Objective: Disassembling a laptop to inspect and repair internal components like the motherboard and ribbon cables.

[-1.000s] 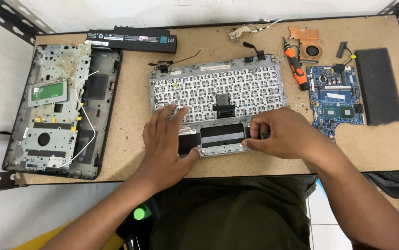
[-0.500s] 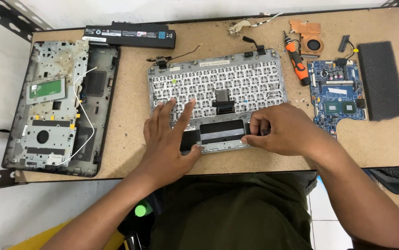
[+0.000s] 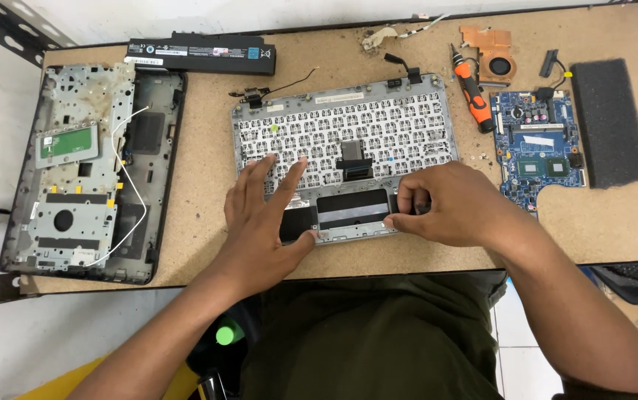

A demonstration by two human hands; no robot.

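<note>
An upturned laptop keyboard frame (image 3: 349, 122) lies in the middle of the brown table (image 3: 200, 207), its grey metal back facing up. My left hand (image 3: 263, 222) rests flat on its lower left part, fingers spread, with the thumb by the left edge of the dark touchpad panel (image 3: 352, 209). My right hand (image 3: 445, 204) is curled at the panel's right edge, fingertips pinched on that edge. What lies under those fingertips is hidden.
A laptop bottom case (image 3: 89, 170) with white wires lies at the left, a black battery (image 3: 200, 55) at the back. Right of the frame are an orange screwdriver (image 3: 471, 92), a blue motherboard (image 3: 537, 148), a copper fan unit (image 3: 491, 52) and a black foam pad (image 3: 608, 122).
Both hands stay on the keyboard frame at almost the same spots. Only the head view has shifted slightly.
</note>
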